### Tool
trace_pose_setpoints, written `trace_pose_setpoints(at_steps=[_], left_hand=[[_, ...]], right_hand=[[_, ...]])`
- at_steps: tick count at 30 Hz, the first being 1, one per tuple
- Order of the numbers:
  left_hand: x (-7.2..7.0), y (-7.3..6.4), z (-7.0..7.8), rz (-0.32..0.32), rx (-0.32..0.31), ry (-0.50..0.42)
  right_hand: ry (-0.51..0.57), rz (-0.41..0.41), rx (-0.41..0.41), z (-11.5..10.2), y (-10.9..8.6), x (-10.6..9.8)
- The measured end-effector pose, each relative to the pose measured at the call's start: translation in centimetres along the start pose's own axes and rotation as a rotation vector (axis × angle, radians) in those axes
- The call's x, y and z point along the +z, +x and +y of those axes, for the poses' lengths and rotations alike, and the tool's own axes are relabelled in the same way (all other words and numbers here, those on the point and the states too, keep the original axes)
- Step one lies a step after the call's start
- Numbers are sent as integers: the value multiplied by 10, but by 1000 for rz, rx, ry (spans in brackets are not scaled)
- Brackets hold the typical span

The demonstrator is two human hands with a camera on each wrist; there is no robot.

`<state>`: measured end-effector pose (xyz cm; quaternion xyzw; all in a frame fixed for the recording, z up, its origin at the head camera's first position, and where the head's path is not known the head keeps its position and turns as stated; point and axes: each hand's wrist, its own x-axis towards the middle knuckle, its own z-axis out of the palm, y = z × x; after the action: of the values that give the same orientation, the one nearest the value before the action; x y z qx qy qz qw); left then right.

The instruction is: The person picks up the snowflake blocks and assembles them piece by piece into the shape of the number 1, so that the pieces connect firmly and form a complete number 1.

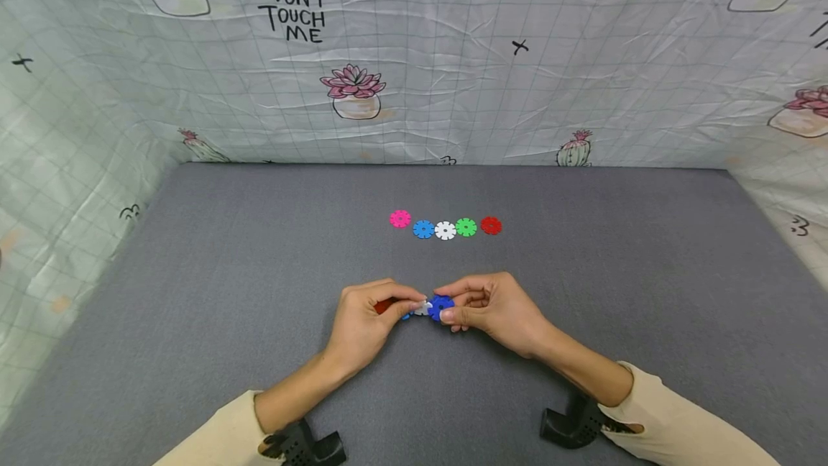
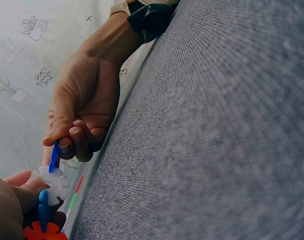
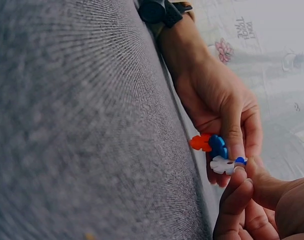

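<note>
My left hand [image 1: 362, 326] pinches a white notched disc [image 2: 56, 186] between thumb and fingers. A light blue disc [image 2: 43, 206] is slotted into that white one, and an orange-red disc [image 2: 46, 233] follows it, partly hidden by the left hand in the head view. Between thumb and fingertips, my right hand [image 1: 507, 315] pinches a dark blue notched disc [image 1: 442, 307]. This dark blue disc stands edge-on to the white disc and meets its rim; how deep it sits in a slot I cannot tell. Both hands are close together above the grey table.
Beyond the hands, a row of flat notched discs lies on the grey tabletop [image 1: 259, 257]: pink [image 1: 400, 218], light blue [image 1: 423, 229], white [image 1: 445, 231], green [image 1: 466, 227] and red [image 1: 491, 226]. A printed white curtain [image 1: 440, 92] borders the table's back and sides.
</note>
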<state>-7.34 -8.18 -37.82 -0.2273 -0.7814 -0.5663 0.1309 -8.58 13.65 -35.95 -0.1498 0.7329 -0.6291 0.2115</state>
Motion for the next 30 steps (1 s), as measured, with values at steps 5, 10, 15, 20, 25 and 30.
trace_pose_setpoints(at_steps=[5,10,15,20,25,30], left_hand=[[0,0,1,1,-10,11],[-1,0,0,-5,-8,20],[0,-1,0,-23,29,11],[1,-2,0,-34,53,7],[0,-1,0,-22,60,2],[0,0,-1,-3,89,9]], right_hand=[[12,-1,1,1,0,0],[28,2,9,2,1,1],[60,-21,11,3,0,2],[54,-18,18,3,0,4],[22,3,16,2,0,4],[1,2,0,1,1,2]])
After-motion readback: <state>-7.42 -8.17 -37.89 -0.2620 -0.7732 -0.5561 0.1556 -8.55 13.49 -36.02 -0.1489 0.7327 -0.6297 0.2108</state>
